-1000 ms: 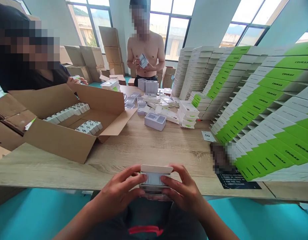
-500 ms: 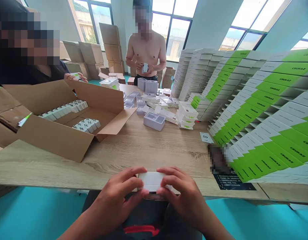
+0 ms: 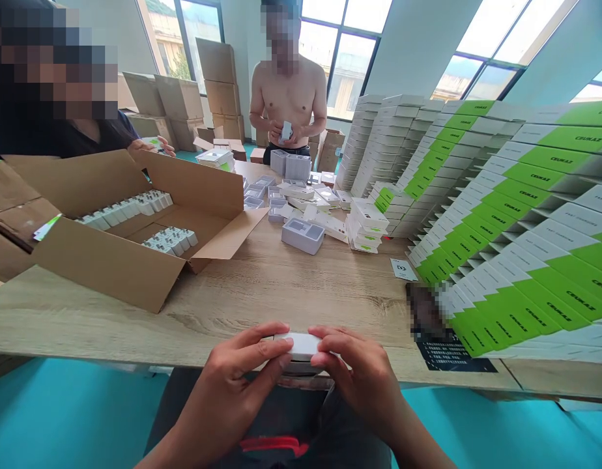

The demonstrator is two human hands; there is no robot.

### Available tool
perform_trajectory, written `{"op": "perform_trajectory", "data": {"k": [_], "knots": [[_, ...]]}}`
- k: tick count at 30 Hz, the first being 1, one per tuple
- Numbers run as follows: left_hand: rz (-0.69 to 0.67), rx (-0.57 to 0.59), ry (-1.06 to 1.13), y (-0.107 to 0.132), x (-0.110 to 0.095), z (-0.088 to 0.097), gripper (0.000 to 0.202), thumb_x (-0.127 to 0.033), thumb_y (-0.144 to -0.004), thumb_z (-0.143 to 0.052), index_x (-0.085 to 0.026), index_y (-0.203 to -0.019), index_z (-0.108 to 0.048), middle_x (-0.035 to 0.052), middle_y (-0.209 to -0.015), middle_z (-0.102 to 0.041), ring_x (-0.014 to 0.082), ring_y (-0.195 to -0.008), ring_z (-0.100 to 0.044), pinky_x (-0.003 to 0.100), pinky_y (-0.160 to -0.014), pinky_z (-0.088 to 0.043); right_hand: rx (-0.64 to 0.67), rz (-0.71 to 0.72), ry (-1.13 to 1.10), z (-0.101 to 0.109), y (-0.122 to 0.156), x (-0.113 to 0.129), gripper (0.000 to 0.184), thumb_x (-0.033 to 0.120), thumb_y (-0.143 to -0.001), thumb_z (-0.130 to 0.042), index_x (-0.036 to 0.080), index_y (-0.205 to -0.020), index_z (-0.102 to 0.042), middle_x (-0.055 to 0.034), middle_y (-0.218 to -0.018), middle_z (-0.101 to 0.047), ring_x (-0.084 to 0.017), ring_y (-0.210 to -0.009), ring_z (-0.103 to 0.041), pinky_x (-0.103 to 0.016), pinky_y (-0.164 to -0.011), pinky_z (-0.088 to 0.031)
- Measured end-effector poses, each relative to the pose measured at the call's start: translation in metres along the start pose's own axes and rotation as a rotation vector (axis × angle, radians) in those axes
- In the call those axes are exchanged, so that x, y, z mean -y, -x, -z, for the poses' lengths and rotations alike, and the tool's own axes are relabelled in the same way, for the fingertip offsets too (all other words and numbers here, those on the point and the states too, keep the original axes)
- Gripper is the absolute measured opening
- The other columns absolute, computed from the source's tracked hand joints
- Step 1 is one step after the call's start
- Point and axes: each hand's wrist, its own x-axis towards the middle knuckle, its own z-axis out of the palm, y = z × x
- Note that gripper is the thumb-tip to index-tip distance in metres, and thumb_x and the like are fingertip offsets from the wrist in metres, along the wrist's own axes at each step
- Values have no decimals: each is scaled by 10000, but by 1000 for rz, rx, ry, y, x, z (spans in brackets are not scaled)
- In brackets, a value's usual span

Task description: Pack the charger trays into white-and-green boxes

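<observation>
Both my hands grip one small white box [image 3: 301,345] at the near edge of the wooden table [image 3: 291,286]. My left hand [image 3: 235,378] wraps its left end, with the fingers pressed on top. My right hand [image 3: 357,374] wraps its right end in the same way. The lid lies flat on the box. My palms hide the lower part of the box.
An open cardboard carton [image 3: 129,228] with rows of white chargers stands at left. Tall stacks of white-and-green boxes [image 3: 516,215] fill the right side. Loose white trays and boxes [image 3: 305,208] lie mid-table. One person sits at far left; a second person stands at the far end holding a small box.
The raised lid has come down flat onto the box under my fingers. My view has tilted slightly; the standing person lowered the box in their hands.
</observation>
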Motion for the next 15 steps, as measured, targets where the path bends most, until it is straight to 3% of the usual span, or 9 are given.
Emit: {"op": "perform_trajectory", "data": {"k": [7,13,15], "knots": [[-87,9,19,6,5,0,234,-207,-971,-684,-343,-1123,-799,-1,-1188,-794,158,-1030,-783,184,-847,-640,58,159,80,8,4,-4,112,320,-1032,-622,211,-1036,-650,-124,-1157,-795,-199,-1041,-770,-311,-902,-623],[-474,-30,-108,4,40,-1,289,-139,-963,-691,-223,-1236,-742,114,-1268,-756,186,-1095,-753,259,-943,-620,96,240,172,9,13,-12,123,229,-1039,-593,216,-1146,-652,-159,-1257,-757,-223,-1113,-742,-356,-903,-636],[-544,-46,-129,7,51,-7,339,-115,-961,-683,-242,-1274,-715,118,-1291,-745,199,-1129,-742,296,-970,-613,90,220,138,4,16,-14,113,214,-1036,-592,224,-1135,-646,-151,-1253,-758,-217,-1102,-744,-355,-899,-636]]}}
